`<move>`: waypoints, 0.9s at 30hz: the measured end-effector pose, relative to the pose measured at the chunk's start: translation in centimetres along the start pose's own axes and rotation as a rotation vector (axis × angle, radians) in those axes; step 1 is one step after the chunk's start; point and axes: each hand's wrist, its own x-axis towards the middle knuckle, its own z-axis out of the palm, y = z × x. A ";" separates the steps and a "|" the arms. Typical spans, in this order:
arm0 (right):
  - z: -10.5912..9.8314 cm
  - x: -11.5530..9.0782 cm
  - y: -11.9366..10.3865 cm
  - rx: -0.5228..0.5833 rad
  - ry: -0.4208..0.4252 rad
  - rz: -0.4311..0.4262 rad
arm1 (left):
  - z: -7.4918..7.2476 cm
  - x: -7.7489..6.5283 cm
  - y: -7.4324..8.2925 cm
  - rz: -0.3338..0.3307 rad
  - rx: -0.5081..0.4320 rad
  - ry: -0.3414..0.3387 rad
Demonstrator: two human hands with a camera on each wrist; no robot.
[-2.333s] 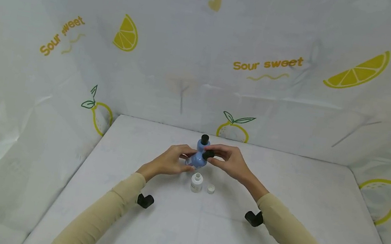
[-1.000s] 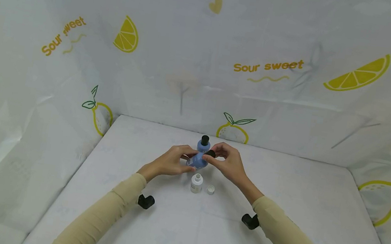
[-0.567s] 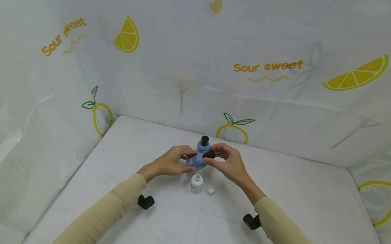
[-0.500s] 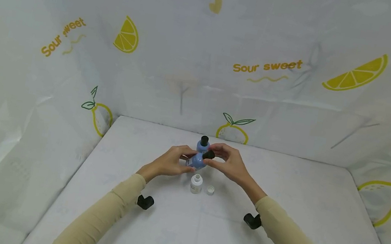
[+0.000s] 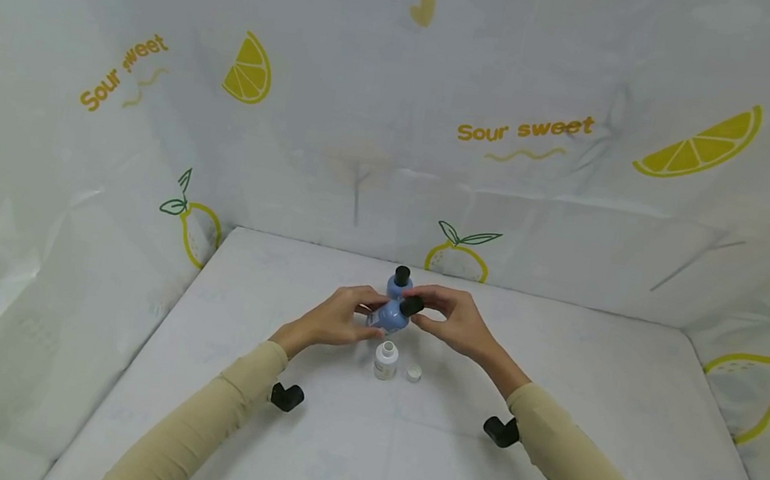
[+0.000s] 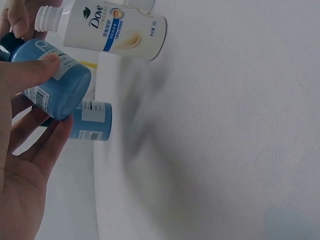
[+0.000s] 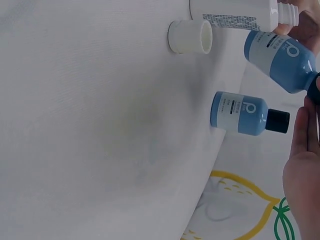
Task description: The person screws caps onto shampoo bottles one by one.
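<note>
Bottle of round-shouldered blue plastic (image 5: 390, 317) tilts just beyond the open white plastic bottle (image 5: 385, 363), body pinched in left hand (image 5: 338, 317), right hand (image 5: 457, 320) round its black cylindrical cap (image 5: 412, 305), can't tell if gripping; probably light, stiff, slick, best held by body and cap sides.

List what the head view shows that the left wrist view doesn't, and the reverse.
Only the head view: the orange "Sour sweet" lettering and yellow lemon slices on the backdrop, and the person's beige sleeves.

Only the left wrist view: the legible Dove lettering on the white bottle, plus the base of the tilted blue bottle.

Both: the left hand holding that blue bottle, the right hand at its black cap, the uncapped white bottle, and a second blue bottle.
</note>
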 end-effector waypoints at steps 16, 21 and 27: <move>0.8 0.2 -0.4 -0.088 0.145 0.118 | -0.2 0.4 0.4 -0.008 -0.007 -0.011; 1.1 0.3 -0.2 -0.120 0.169 0.116 | -0.1 0.3 0.3 0.008 -0.011 -0.007; 1.2 0.3 -0.1 -0.125 0.180 0.124 | 0.0 0.3 0.2 0.000 -0.014 -0.011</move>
